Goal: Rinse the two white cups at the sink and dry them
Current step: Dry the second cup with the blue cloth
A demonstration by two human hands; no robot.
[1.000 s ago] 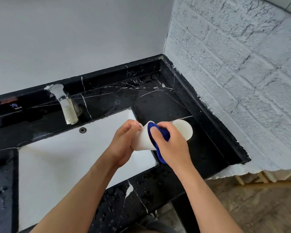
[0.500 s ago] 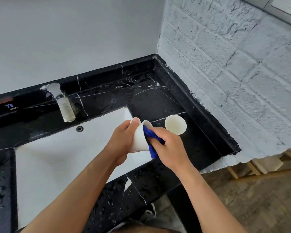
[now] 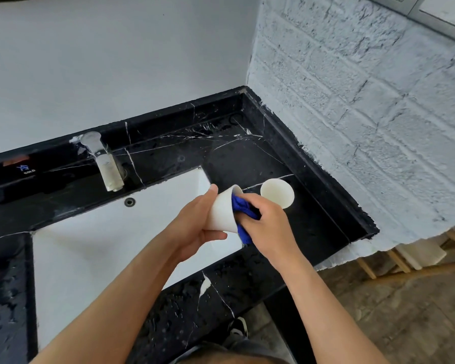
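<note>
My left hand [image 3: 195, 222] grips a white cup [image 3: 222, 212] on its side, mouth turned to the right, over the right end of the white sink basin [image 3: 116, 243]. My right hand [image 3: 267, 224] holds a blue cloth [image 3: 243, 211] and pushes it into the mouth of that cup; part of the cloth hangs below my fingers. A second white cup [image 3: 277, 193] stands on the black marble counter [image 3: 313, 219] just behind my right hand, apart from it.
A metal tap [image 3: 103, 161] stands at the back left of the basin, with an overflow hole [image 3: 129, 202] below it. A white brick wall [image 3: 365, 127] borders the counter on the right. The counter's front strip [image 3: 208, 311] is wet with droplets. A shoe [image 3: 238, 327] shows on the floor.
The cloth has gone from wrapping the cup's outside to being pushed into its mouth. Both hands shifted slightly left, uncovering the second cup on the counter.
</note>
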